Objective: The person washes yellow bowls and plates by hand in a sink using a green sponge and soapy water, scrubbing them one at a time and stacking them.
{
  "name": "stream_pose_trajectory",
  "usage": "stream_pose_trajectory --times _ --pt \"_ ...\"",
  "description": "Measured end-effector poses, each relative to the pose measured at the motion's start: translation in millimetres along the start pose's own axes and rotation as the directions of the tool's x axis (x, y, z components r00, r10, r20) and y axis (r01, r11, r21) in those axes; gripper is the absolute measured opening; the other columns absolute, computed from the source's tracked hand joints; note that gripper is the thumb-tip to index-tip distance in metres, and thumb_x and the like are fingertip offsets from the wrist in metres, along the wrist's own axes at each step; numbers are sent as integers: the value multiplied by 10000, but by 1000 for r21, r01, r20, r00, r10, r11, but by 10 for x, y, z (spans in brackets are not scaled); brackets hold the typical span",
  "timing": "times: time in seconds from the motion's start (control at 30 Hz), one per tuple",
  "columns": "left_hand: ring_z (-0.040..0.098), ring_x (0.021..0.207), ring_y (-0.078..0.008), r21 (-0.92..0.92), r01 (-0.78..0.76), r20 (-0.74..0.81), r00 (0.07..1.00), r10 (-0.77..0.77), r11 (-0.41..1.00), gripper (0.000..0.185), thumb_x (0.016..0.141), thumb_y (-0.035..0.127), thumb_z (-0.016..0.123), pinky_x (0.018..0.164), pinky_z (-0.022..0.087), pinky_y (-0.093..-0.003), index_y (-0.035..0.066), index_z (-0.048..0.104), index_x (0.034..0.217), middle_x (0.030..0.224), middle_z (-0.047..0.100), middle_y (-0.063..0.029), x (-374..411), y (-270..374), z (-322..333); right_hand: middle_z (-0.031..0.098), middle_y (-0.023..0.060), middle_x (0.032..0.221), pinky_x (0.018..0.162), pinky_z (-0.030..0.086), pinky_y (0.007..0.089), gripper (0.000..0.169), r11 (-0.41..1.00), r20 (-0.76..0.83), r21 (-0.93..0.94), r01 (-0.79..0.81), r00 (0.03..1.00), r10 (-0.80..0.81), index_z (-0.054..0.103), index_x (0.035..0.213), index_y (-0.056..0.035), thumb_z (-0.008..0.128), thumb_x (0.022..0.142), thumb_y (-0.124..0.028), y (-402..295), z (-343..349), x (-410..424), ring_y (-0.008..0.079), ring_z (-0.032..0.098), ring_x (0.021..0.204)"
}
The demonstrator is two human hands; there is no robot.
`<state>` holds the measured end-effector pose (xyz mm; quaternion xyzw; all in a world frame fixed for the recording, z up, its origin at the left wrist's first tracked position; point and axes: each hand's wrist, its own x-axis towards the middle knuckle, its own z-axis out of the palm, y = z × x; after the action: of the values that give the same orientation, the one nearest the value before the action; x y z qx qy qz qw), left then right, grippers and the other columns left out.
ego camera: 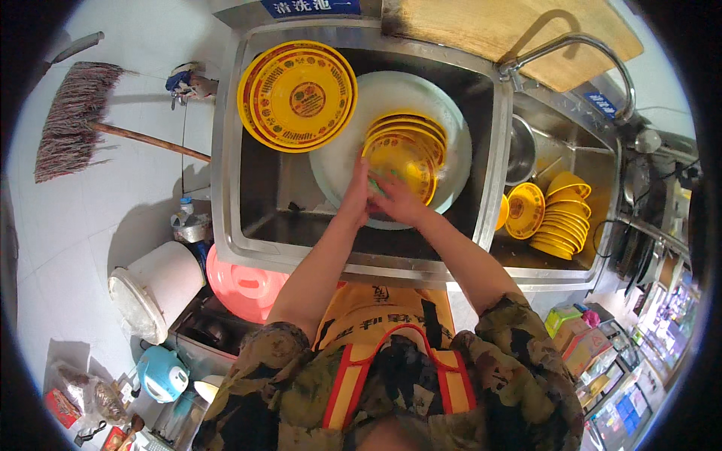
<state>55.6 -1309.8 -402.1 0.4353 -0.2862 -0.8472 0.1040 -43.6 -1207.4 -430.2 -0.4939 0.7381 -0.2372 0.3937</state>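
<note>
A round, pale basin (451, 197) sits in the left bay of a stainless steel sink. Several yellow bowls with red patterns (406, 158) lie overlapping in it. My left hand (359, 189) touches the near left rim of the front bowl. My right hand (395, 194) is close beside it, over the bowl's near side, with something green, perhaps a scouring pad (379, 186), partly hidden between the hands. The fingers are blurred, so the exact grip is unclear. Larger yellow plates or shallow bowls (298, 96) are stacked at the bay's back left corner, overlapping the basin's rim.
The right bay holds stacked yellow bowls (561, 222) and a metal pot (520, 149). A curved faucet (581, 39) rises behind it, near a wooden board (507, 28). Left of the sink are a mop (79, 121), a white bucket (163, 287) and a pink plastic lid (248, 284).
</note>
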Motion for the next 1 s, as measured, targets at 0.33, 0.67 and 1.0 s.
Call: stream_pose_trajectory --times 0.33,0.67,1.0 --pt "428 1332 -229 -169 68 130 990 -46 983 615 1009 561 310 1067 385 -441 143 391 1452 1429 477 -47 17 -10 -45 639 189 1130 940 488 406 578 999 111 -21 -35 993 37 551 1289 -60 734 774 -248 -288 -639 -138 348 618 1080" --pt "457 1323 -236 -293 123 138 987 -85 948 582 1018 506 354 1074 392 -422 115 397 1447 1428 494 -63 -317 235 -12 655 110 1193 903 528 353 455 0 206 977 -212 954 217 551 1285 -45 658 917 -290 -272 -1562 -115 221 657 1046" --pt "508 1281 -306 -478 205 398 917 3 854 466 999 274 494 1089 395 -460 17 443 1383 1379 526 -148 -759 532 -181 656 116 1197 900 516 345 521 97 387 909 -404 908 162 554 1281 -14 568 961 -426 92 -1114 149 210 644 1057"
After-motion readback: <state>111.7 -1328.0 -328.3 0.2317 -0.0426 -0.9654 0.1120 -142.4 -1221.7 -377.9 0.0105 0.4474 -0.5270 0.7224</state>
